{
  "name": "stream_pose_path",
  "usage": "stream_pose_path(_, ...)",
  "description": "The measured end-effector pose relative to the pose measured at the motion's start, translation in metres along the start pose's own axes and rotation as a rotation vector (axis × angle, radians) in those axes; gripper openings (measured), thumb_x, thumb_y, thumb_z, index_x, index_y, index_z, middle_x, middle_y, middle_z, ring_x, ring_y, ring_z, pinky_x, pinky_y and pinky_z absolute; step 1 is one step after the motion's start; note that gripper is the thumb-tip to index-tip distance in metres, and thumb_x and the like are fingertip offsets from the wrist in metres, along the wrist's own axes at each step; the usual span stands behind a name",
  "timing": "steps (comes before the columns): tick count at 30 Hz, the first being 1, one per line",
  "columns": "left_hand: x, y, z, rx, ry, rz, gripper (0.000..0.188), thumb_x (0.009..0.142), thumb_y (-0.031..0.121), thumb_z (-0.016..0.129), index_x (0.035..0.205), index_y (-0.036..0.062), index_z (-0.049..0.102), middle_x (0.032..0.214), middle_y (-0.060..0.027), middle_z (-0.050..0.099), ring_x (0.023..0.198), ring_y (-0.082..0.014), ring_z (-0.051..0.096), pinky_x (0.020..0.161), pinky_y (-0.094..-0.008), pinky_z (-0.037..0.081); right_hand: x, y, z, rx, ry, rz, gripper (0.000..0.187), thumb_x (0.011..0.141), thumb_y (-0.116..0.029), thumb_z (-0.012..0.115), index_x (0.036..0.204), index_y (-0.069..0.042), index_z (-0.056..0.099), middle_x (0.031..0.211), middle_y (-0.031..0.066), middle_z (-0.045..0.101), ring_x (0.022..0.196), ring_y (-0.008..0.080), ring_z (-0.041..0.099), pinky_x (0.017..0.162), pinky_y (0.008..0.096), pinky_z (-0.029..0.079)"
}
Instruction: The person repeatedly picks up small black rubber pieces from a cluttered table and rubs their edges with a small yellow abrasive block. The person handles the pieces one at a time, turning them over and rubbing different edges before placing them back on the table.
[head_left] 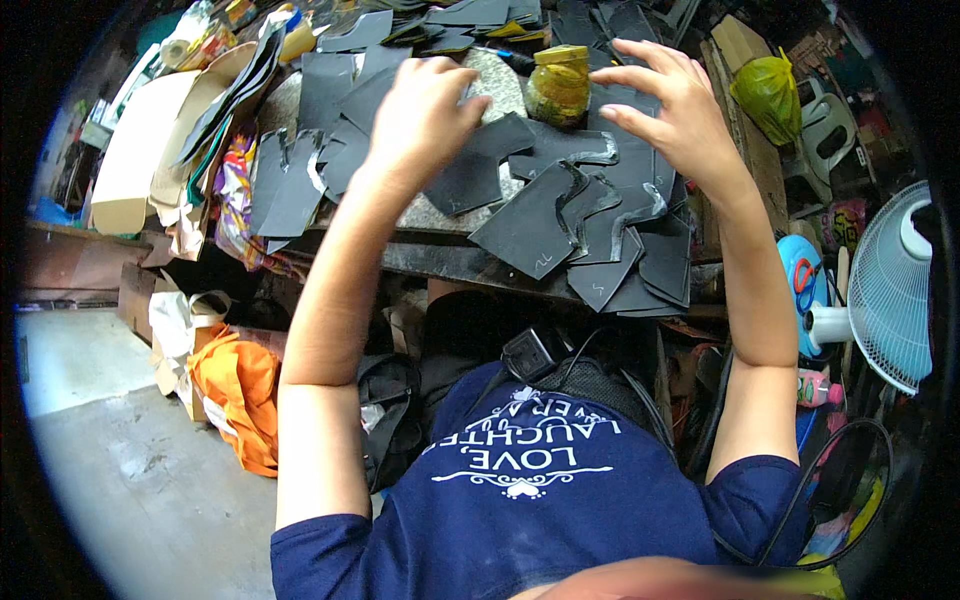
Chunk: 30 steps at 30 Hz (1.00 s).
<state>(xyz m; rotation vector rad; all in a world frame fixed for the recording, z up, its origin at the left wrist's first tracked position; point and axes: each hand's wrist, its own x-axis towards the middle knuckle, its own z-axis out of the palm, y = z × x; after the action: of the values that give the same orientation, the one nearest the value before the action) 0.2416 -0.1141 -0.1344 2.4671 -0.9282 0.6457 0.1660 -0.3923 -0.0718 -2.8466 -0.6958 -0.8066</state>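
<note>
My right hand, fingers spread and holding nothing, is just right of a yellowish, smeared jar with a yellow lid. A small gap separates its fingertips from the jar. To the jar's left, my left hand is raised over the table, thumb and bent fingers apart, with nothing visible between them. Below and between the hands lie flat dark grey cut pieces, overlapping, some with whitish smeared curved edges. A dark pen-like tool with a blue part lies behind, left of the jar.
More dark pieces cover the table's far side. An opened cardboard box stands at the left, above an orange cloth bag. On the right are a white fan, a yellow-green plastic bag and orange-handled scissors.
</note>
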Motion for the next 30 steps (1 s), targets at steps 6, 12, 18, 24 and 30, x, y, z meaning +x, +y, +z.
stream_pose_path(6,0.052,0.039,0.040,-0.140,0.006,-0.081,0.036,0.089,0.021,0.060,0.121,0.0039,0.060,0.113,-0.0177,0.062,0.109,-0.0374,0.056,0.096,-0.0441,0.045,0.020,0.007,0.012,-0.203,-0.223,0.085,0.046,0.074,-0.045,0.077,0.116,-0.027,0.070,0.148,0.0083,0.045,0.140,0.0296,0.034,0.112,0.0567,0.023)
stream_pose_path(12,0.028,0.038,0.004,0.282,-0.236,-0.090,0.024,0.085,0.023,0.059,0.095,0.0038,0.069,0.100,-0.0151,0.063,0.101,-0.0350,0.058,0.087,-0.0438,0.051,0.043,0.001,0.034,-0.197,-0.436,0.185,0.055,0.070,-0.049,0.078,0.117,-0.023,0.071,0.152,0.0099,0.038,0.142,0.0315,0.029,0.110,0.0661,0.019)
stream_pose_path(18,-0.003,0.051,-0.019,0.391,-0.351,-0.158,0.036,0.073,0.037,0.079,0.089,0.0051,0.072,0.099,-0.0125,0.063,0.102,-0.0305,0.057,0.085,-0.0397,0.052,0.059,0.000,0.054,-0.262,-0.554,0.220,0.071,0.065,-0.064,0.076,0.119,-0.019,0.070,0.155,0.0113,0.032,0.141,0.0374,0.028,0.104,0.0743,0.020)
stream_pose_path(24,-0.023,0.057,-0.010,0.414,-0.268,-0.181,0.032,0.071,0.033,0.079,0.088,0.0069,0.070,0.100,-0.0095,0.061,0.103,-0.0289,0.054,0.079,-0.0403,0.048,0.067,0.002,0.062,-0.204,-0.632,0.295,0.082,0.058,-0.072,0.075,0.118,-0.016,0.070,0.150,0.0117,0.037,0.138,0.0371,0.033,0.100,0.0768,0.024)
stream_pose_path(30,-0.028,0.052,-0.009,0.337,-0.135,-0.205,0.033,0.070,0.029,0.080,0.093,0.0101,0.064,0.096,-0.0065,0.061,0.101,-0.0283,0.054,0.079,-0.0407,0.046,0.061,0.005,0.038,-0.161,-0.466,0.278,0.070,0.066,-0.069,0.073,0.114,-0.019,0.073,0.152,0.0117,0.038,0.139,0.0332,0.035,0.105,0.0712,0.023)
